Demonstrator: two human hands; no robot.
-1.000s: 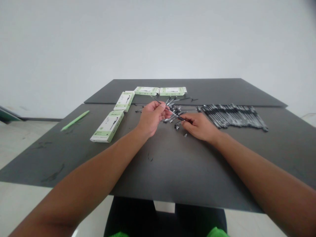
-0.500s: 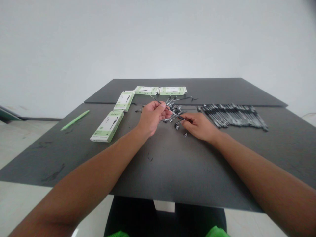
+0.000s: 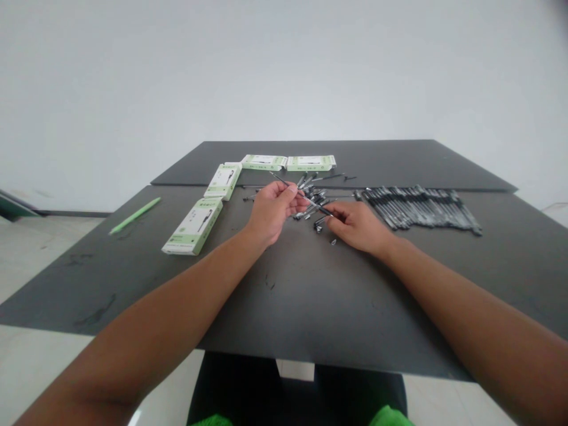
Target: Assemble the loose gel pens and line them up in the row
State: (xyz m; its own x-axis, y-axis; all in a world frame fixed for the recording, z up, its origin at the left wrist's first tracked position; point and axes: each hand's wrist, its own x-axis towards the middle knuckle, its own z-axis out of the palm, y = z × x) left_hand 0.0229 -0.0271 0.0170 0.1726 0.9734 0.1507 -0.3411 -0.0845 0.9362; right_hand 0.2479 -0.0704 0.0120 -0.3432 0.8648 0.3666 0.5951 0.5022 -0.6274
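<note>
Between my hands a thin pen refill point(image 3: 279, 178) with a dark front end slants down to the right. My left hand point(image 3: 276, 212) pinches it near its middle between thumb and fingers. The fingers of my right hand point(image 3: 352, 223) are closed on a dark pen barrel point(image 3: 322, 208), and the refill lines up with its end; whether it sits inside I cannot tell. Just behind and under my hands lies a loose pile of pen parts point(image 3: 316, 198), clear and black. A small clear piece point(image 3: 333, 242) rests near my right hand.
At right lies a row of assembled-looking pens point(image 3: 419, 207). Green-and-white boxes point(image 3: 195, 225) stand in a bent line at left and back, among them a back box point(image 3: 311, 163). A green pen point(image 3: 135, 215) lies at far left on the dark table point(image 3: 284, 319).
</note>
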